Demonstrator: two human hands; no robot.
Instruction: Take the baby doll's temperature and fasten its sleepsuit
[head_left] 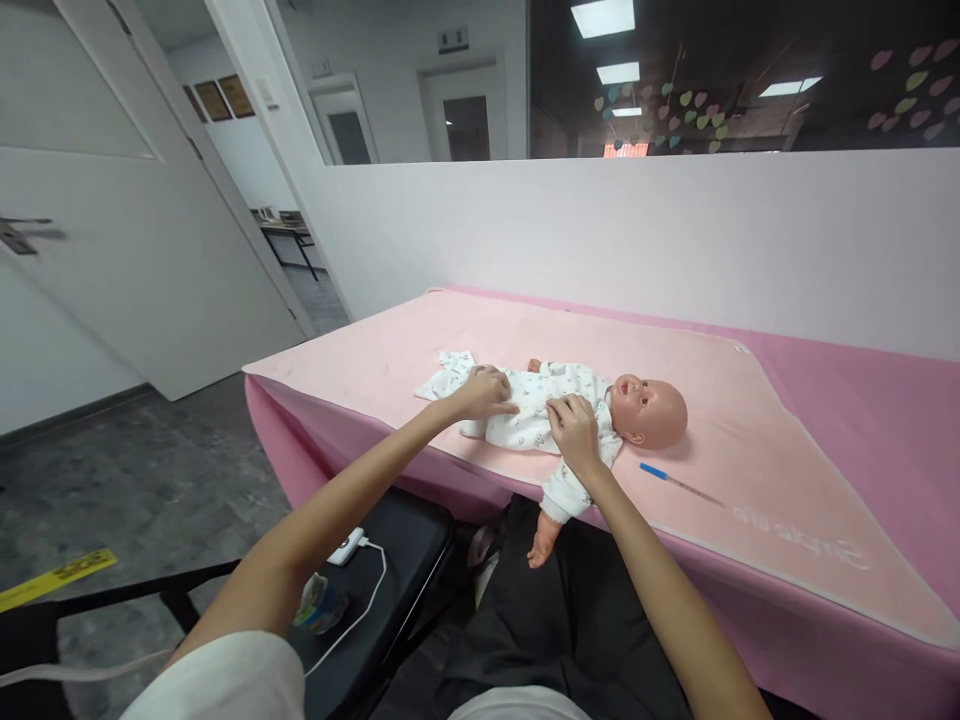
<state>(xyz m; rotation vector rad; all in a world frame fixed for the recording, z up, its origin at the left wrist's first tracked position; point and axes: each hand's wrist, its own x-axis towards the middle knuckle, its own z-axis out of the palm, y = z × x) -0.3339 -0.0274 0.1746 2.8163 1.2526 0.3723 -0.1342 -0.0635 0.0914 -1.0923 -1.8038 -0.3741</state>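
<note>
1. Pink tablecloth [862, 410]: spreads beneath both hands, reaching well past the right hand.
2. Pale pink mat [780, 470]: lies on the cloth, under the doll and both hands.
3. Black chair [394, 530]: stands below the left hand, near that forearm.
4. Baby doll [533, 388]: lies on its back under the hands, head right of the right hand, one arm hanging over the table edge below it.
5. White printed outfit [521, 433]: covers the doll; its leg end extends left of the left hand.
6. Left hand [484, 393]: rests loosely on the outfit's lower part, grasping nothing visible.
7. Right hand [576, 430]: fingers bent together at the doll's chest; whether they pinch fabric, I cannot tell.
8. Blue-handled thin stick [655, 471]: lies right of the right hand, untouched.
</note>
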